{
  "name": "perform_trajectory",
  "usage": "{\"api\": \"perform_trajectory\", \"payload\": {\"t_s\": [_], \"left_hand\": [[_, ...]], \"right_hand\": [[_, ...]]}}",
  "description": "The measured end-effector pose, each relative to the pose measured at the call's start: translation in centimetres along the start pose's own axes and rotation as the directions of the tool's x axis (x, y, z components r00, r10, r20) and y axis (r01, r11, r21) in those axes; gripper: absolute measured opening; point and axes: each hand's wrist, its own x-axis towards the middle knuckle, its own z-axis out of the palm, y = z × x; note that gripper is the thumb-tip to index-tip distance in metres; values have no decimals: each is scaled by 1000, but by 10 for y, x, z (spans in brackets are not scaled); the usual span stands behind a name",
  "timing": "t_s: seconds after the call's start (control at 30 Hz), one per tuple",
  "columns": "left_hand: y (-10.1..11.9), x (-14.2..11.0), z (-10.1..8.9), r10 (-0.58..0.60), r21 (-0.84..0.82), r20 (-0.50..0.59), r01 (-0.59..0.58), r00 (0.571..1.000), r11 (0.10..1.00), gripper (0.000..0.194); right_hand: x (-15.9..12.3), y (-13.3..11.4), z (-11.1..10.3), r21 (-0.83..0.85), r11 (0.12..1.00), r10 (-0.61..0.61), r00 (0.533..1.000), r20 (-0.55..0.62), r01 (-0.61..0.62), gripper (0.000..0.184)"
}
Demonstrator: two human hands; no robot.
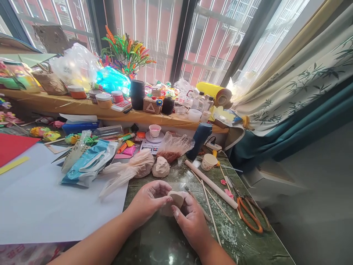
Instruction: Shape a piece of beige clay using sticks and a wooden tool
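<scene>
Between my two hands is a small flattened piece of pale clay [177,199], held above the dark green tabletop [154,239]. My left hand [148,201] pinches its left edge, thumb and fingers dusted with white. On the other side, my right hand [191,215] curls round the piece with the thumb in front. A larger lump of clay [160,167] sits just beyond, beside a crumpled plastic bag [138,163]. Right of my hands lie a pale rolling pin [212,184] and several thin wooden sticks [211,211]. Part of the clay is hidden by my fingers.
Orange-handled scissors [249,215] lie at the table's right edge. A paper cup [209,162] and a dark blue bottle [200,141] stand behind the rolling pin. White paper [55,209] and a blue wipes packet [89,163] cover the left. Jars crowd the sill [171,119].
</scene>
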Motion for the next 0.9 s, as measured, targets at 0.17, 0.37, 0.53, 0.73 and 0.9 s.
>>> {"api": "perform_trajectory", "payload": {"t_s": [0.17,0.37,0.53,0.73,0.9], "left_hand": [[2,-4,-1,102,185,7,-101,995,977,20],[5,-6,0,189,315,-18,-174,982,933,16],[4,-3,-2,185,254,-11,-176,983,951,11],[3,-2,1,156,221,-12,-150,988,964,11],[7,-4,0,93,255,12,-93,996,962,25]], "right_hand": [[3,-1,-1,-127,992,-13,1000,20,15,17],[-3,-6,-4,-269,961,-80,994,-76,57,22],[-4,-5,-3,-304,947,-122,991,-59,99,19],[-4,-1,-1,-291,951,-133,988,-75,106,23],[-4,3,-1,-222,972,-91,994,-65,75,23]]}}
